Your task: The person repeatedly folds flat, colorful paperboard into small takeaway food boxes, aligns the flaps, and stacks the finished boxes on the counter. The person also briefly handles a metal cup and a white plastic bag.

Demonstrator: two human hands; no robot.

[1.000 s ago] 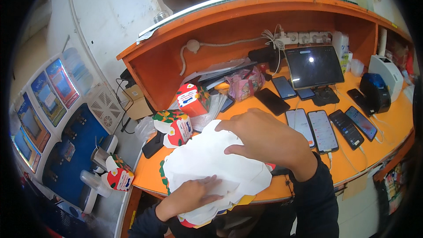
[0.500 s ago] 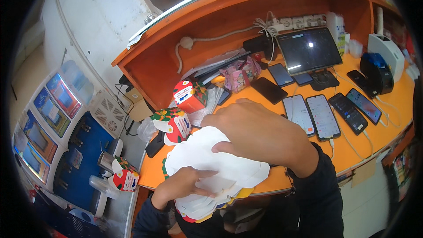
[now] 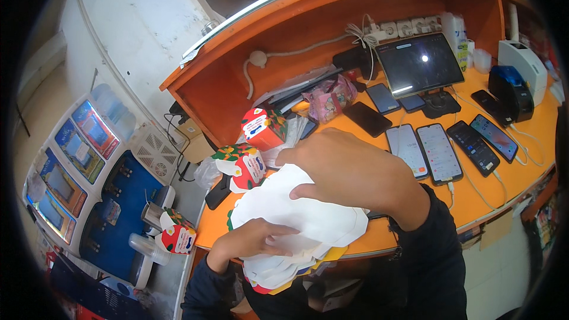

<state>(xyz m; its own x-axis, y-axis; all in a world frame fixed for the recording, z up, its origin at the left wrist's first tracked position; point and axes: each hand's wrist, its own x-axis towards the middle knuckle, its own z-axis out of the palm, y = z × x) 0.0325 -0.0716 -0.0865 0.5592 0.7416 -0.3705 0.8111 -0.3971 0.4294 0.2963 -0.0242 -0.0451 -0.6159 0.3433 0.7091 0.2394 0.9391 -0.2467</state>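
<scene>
- L hand (image 3: 252, 240) on the lower-left of the white sheet stack (image 3: 326, 216), thumb & finger spread apart, grip open.
- R hand (image 3: 349, 172) up at the far side, thumb on top of the white, fingers over the edge; can't tell if it's pinching.
- Stack's at the near edge of the orange counter (image 3: 208, 228), overhanging, colour showing underneath approx. mid-bottom.
- Two red boxes (image 3: 246, 169) just beyond, upper L; blk phone (image 3: 218, 192) beside the nearer.
- Tablet (image 3: 421, 64) at the back R.
</scene>
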